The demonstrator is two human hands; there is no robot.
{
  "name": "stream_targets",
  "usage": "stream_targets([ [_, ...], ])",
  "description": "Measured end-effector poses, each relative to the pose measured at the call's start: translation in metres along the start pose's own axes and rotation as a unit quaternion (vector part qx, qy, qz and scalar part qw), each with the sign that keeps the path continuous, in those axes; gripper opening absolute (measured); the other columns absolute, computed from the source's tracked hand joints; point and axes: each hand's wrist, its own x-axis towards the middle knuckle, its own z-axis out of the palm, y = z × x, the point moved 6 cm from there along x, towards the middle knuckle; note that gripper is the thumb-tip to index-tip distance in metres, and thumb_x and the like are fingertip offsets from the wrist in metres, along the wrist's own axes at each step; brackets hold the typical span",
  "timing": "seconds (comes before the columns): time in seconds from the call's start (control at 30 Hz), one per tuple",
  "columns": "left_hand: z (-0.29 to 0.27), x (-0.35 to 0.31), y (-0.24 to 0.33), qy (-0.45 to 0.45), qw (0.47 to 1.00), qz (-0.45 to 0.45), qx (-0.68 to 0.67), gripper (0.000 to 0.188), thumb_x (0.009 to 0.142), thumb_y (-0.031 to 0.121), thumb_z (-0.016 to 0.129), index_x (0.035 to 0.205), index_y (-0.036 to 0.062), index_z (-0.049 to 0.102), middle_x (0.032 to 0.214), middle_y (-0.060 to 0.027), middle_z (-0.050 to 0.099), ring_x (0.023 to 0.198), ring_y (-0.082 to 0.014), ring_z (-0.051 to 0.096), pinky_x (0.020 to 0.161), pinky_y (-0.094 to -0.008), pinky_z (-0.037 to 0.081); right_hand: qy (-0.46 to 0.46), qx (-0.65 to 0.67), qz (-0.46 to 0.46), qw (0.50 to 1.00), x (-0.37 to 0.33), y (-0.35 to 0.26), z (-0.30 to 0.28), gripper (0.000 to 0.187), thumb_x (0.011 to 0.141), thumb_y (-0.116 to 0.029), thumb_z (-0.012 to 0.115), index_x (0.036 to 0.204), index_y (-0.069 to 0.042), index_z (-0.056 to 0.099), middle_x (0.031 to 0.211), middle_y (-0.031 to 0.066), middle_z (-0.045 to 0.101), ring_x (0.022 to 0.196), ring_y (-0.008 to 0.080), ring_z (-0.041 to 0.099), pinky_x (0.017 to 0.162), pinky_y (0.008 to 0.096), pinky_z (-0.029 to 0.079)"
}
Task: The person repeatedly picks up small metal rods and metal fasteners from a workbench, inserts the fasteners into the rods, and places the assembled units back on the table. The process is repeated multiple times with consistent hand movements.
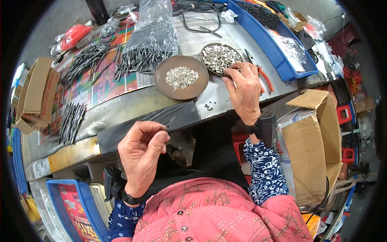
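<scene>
Fingers of the left hand pinch a thin dark pin just above the near edge of the bench, the grip closed narrow on its lower end, its long axis slanting up and to the right, away from the body. Farther out, the right hand lies palm down on the bench, fingertips curled at the rim of the far dish of shiny bits; whether that grip holds any I cannot tell. Beside it sits a brown dish of silver pieces, with a bag of dark rods beyond.
</scene>
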Motion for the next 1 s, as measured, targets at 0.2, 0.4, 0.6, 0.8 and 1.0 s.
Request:
stream_targets([
  [0.2, 0.004, -0.005, 0.005, 0.021, 1.0, 0.009, 0.004, 0.012, 0.09, 0.0, 0.061, 0.102, -0.0006, 0.059, 0.084, -0.008, 0.065, 0.062, -0.0068, 0.057, 0.053, -0.0164, 0.041, -0.004, 0.023, 0.024, 0.999, 0.0, 0.005, 0.002, 0.018, 0.07, -0.004, 0.073, 0.087, -0.003, 0.068, 0.096, 0.0108, 0.061, 0.094, 0.0317, 0.055, 0.083, 0.0397, 0.044],
  [0.4, 0.004, -0.011, 0.008, 0.018, 1.0, -0.005, 0.023, 0.016, 0.088, -0.005, 0.061, 0.103, -0.0047, 0.063, 0.086, -0.0086, 0.067, 0.066, -0.0074, 0.06, 0.06, -0.0189, 0.048, 0.01, -0.059, -0.042, 0.997, 0.001, -0.004, 0.0, 0.01, 0.071, -0.007, 0.074, 0.078, -0.004, 0.067, 0.091, 0.0087, 0.062, 0.094, 0.0266, 0.056, 0.079, 0.0384, 0.047],
  [0.6, 0.003, -0.018, 0.008, 0.013, 1.0, 0.02, -0.011, 0.016, 0.09, -0.005, 0.059, 0.106, -0.0048, 0.063, 0.086, -0.0092, 0.068, 0.064, -0.0081, 0.061, 0.056, -0.0182, 0.047, -0.006, -0.022, -0.044, 0.999, 0.007, -0.006, -0.002, 0.01, 0.074, -0.008, 0.072, 0.082, -0.006, 0.066, 0.086, 0.007, 0.062, 0.09, 0.0281, 0.057, 0.077, 0.0377, 0.046],
  [0.8, 0.004, -0.021, 0.01, 0.002, 0.999, 0.023, -0.03, 0.018, 0.09, -0.004, 0.06, 0.107, -0.0037, 0.062, 0.087, -0.0095, 0.068, 0.065, -0.008, 0.061, 0.054, -0.0172, 0.045, -0.042, 0.22, 0.065, 0.972, -0.002, -0.029, -0.013, 0.004, 0.081, -0.004, 0.064, 0.085, -0.002, 0.064, 0.081, 0.0099, 0.062, 0.07, 0.0246, 0.059, 0.062, 0.0344, 0.047],
  [1.0, 0.005, -0.024, 0.009, -0.005, 0.997, -0.005, -0.077, 0.017, 0.091, -0.002, 0.06, 0.108, -0.0027, 0.063, 0.088, -0.0092, 0.068, 0.065, -0.0078, 0.06, 0.053, -0.0173, 0.045, -0.077, 0.395, 0.121, 0.907, -0.022, -0.083, -0.02, 0.01, 0.08, 0.005, 0.067, 0.089, 0.001, 0.064, 0.08, 0.0036, 0.063, 0.073, 0.0087, 0.06, 0.067, 0.0221, 0.049],
])
